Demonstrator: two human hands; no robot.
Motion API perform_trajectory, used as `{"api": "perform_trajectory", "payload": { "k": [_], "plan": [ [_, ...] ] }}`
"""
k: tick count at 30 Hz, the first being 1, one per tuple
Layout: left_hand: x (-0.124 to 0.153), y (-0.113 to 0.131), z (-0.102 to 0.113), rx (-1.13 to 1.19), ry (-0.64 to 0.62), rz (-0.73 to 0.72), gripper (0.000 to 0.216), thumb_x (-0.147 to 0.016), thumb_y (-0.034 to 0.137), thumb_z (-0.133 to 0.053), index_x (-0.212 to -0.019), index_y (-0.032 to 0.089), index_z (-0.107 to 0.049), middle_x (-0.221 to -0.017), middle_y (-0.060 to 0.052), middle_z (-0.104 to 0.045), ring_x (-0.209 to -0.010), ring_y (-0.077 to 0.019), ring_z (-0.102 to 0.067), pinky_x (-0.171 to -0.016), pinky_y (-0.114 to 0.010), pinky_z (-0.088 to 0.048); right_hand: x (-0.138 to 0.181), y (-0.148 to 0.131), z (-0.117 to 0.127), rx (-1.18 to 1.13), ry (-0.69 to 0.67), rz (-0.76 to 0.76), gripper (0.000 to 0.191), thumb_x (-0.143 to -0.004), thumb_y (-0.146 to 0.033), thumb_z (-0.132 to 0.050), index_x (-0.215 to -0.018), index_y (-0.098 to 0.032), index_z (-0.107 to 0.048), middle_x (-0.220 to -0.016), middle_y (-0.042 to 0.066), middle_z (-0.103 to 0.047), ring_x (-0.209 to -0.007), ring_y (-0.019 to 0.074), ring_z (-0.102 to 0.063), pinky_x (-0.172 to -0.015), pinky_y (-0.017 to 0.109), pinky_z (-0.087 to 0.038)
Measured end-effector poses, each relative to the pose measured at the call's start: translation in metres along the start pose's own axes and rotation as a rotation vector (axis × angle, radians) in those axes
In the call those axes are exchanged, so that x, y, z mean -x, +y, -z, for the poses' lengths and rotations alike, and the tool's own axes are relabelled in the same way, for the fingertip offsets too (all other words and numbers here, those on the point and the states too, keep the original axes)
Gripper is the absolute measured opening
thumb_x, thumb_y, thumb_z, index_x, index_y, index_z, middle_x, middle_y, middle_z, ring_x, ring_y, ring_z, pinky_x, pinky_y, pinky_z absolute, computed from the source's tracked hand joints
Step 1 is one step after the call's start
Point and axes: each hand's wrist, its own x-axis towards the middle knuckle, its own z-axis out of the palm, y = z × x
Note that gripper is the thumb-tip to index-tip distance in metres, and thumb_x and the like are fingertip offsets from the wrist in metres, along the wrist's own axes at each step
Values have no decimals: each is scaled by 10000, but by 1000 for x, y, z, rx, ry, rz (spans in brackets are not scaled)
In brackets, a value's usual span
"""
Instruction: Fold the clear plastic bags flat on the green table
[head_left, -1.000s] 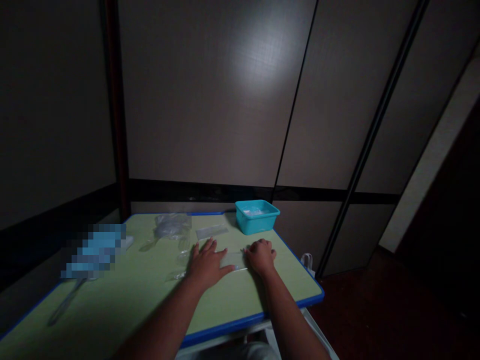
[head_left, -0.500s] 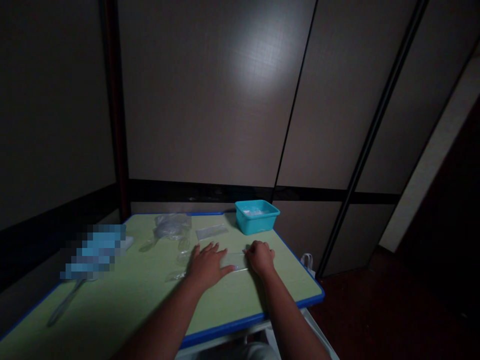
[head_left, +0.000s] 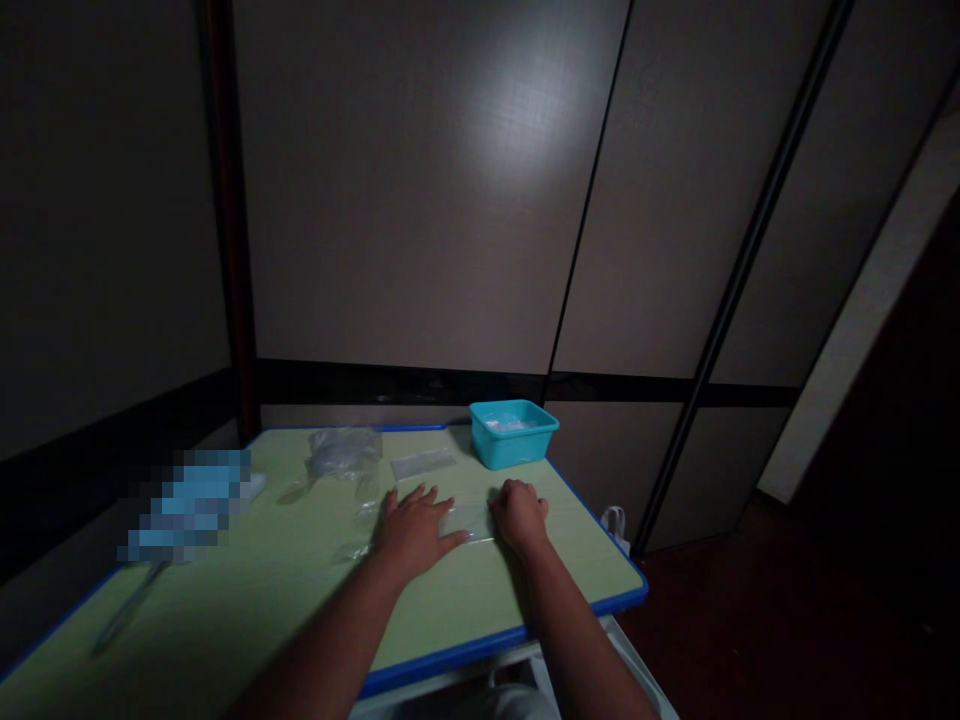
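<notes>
A clear plastic bag lies flat on the green tabletop between my two hands. My left hand rests palm down on its left part, fingers spread and thumb reaching toward the middle. Closed at the bag's right end is my right hand; its fingertips are curled under and mostly hidden. Loose clear film sticks out to the left of my left hand. Just beyond my hands lies a flat clear packet.
A turquoise plastic basket with clear packets inside stands at the far right corner of the blue-edged table. Crumpled clear bags lie at the back left. A blurred-out blue object is at the left edge. Dark panels rise behind.
My right hand has curled a little tighter and shifted slightly at the bag's end. My left hand stays almost in place.
</notes>
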Motion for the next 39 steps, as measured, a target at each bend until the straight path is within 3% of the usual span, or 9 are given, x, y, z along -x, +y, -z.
{"api": "perform_trajectory", "payload": {
  "k": [12,16,18,21,24,27,33,36,39],
  "plan": [
    [-1,-3,-4,7,39,-29,606,-708,697,-379,-1195,359,-502,-1316,-54,-468,-1261,-277,-321,-1021,-531,-107,8,2,8,70,132,-117,187,-791,-264,-452,-918,-195,-570,-1008,117,-544,-980,257,-440,-787,395,-301],
    [-1,-2,-5,2,62,-37,609,-710,704,-369,-1187,354,-512,-1300,-68,-485,-1252,-273,-336,-1017,-537,-109,15,-9,13,22,240,18,224,-819,-298,-425,-998,-216,-532,-1150,107,-502,-1086,248,-397,-890,426,-255],
    [-1,-2,-6,-2,71,-38,615,-708,712,-361,-1184,354,-515,-1295,-70,-490,-1250,-274,-340,-1017,-541,-105,19,-15,14,-11,214,146,258,-838,-325,-401,-1055,-245,-516,-1270,78,-442,-1174,229,-339,-965,448,-179],
    [-1,-1,-4,-2,65,-30,628,-698,727,-354,-1181,359,-517,-1299,-64,-486,-1255,-276,-332,-1019,-543,-101,22,-20,13,-20,50,270,346,-851,-343,-374,-1184,-300,-456,-1399,29,-314,-1277,217,-223,-1007,516,-50],
    [0,-1,-3,6,53,-32,645,-695,737,-343,-1188,356,-511,-1307,-66,-478,-1259,-274,-326,-1019,-545,-102,22,-16,9,-2,-147,317,408,-871,-315,-307,-1272,-349,-375,-1434,0,-250,-1306,196,-187,-1006,552,-10],
    [0,-1,-4,6,52,-34,639,-701,729,-346,-1196,356,-502,-1310,-68,-474,-1258,-276,-329,-1013,-559,-99,19,-7,4,24,-234,293,452,-874,-275,-250,-1314,-354,-319,-1441,0,-226,-1316,180,-172,-1001,573,4],
    [0,-3,-9,7,80,-35,626,-705,714,-367,-1205,358,-492,-1307,-75,-475,-1254,-280,-334,-1010,-571,-84,17,1,2,98,-128,138,507,-844,-200,-241,-1344,-275,-289,-1466,26,-95,-1339,187,-58,-965,618,91],
    [-1,-3,-10,16,79,-35,634,-701,720,-363,-1197,352,-504,-1306,-77,-477,-1255,-285,-332,-1012,-571,-77,20,-6,6,82,-41,236,472,-884,-292,-199,-1350,-285,-268,-1469,-13,-37,-1341,180,-19,-977,592,123],
    [-1,-3,-9,29,73,-30,640,-693,725,-369,-1190,348,-514,-1308,-78,-474,-1258,-290,-327,-1014,-569,-70,25,-11,6,54,-107,337,473,-897,-391,-175,-1365,-329,-214,-1467,-35,-32,-1340,180,-27,-988,584,107]
  ]
}}
